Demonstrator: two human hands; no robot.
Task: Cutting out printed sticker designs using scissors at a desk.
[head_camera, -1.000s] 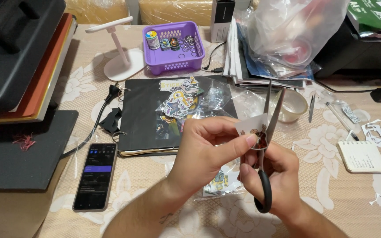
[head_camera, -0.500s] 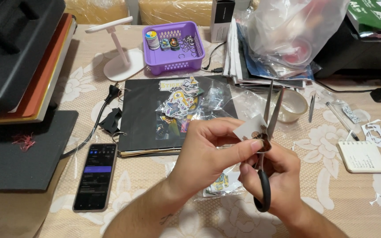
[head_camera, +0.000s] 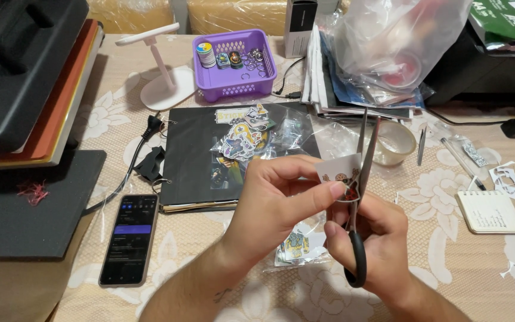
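Floral-cloth tabletop, cluttered. Black heat press far left. Clear bag of packages top right, green box beyond. Purple basket top centre. Left hand pinching sticker sheet, light, floppy, best gripped near cut edge. Right hand closed round scissors, blades parted.

A smartphone lies flat at the lower left of the surface, its dark screen lit with a blue-violet band. A tall box, black with a white side, stands at the back beside the purple basket. A large clear plastic bag, bulging, sits at the back right. Small clear sticker packets lie on the black folder, another packet just under the hands. A green package lies top right.
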